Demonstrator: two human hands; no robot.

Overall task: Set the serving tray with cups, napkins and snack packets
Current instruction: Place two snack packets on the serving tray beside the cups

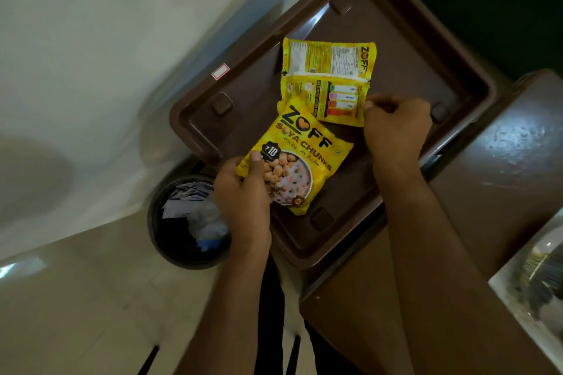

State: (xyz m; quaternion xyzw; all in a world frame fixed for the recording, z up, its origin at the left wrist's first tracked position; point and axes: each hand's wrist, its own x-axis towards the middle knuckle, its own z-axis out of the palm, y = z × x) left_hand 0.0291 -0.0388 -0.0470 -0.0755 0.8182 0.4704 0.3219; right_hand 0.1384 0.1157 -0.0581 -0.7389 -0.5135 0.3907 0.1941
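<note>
Glossy yellow foil, a front-facing soya packet (294, 161), was pinched by the left hand (243, 192) over the brown plastic tray (195, 119). A back-facing packet (327, 79) lay flat there, its edge gripped by the curled right hand (396, 131).

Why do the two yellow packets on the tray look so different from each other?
The near packet lies front side up, showing "ZOFF Soya Chunks" and a food picture; the far packet lies back side up, showing small print and tables. The near one overlaps the far one's corner. The left hand holds the near packet; the right hand pinches the far packet's edge. Both are yellow ZOFF packets on the brown tray.
</note>
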